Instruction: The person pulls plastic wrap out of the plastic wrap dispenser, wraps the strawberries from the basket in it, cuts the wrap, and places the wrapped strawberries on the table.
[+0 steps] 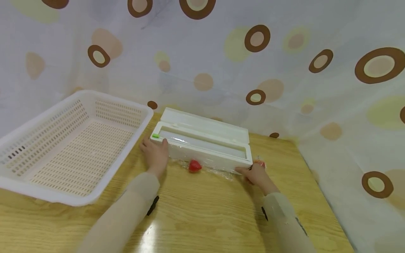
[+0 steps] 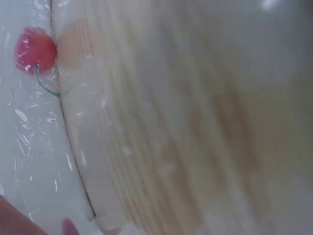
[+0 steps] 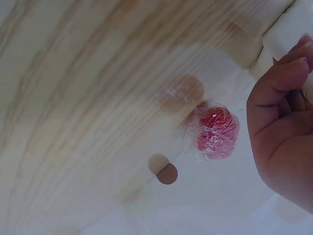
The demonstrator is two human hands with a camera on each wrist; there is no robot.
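Observation:
A long white cling film dispenser box (image 1: 205, 160) stands on the table with its lid (image 1: 205, 121) raised, the film roll (image 1: 196, 140) visible inside. My left hand (image 1: 155, 154) grips its left end, near a small green tab (image 1: 155, 135). My right hand (image 1: 256, 174) grips the front right corner; in the right wrist view its fingers are curled against the box. Clear film hangs down the front. Before the box lies a red cherry (image 1: 194, 166), whose green stem shows in the left wrist view. Just past my right hand sits a film-wrapped red fruit (image 3: 217, 132), its kind unclear.
To the left stands a large white slotted basket (image 1: 85, 154), its rim close to my left arm. Behind and to the right, a dotted sheet (image 1: 202, 63) borders the wooden table (image 1: 196, 218).

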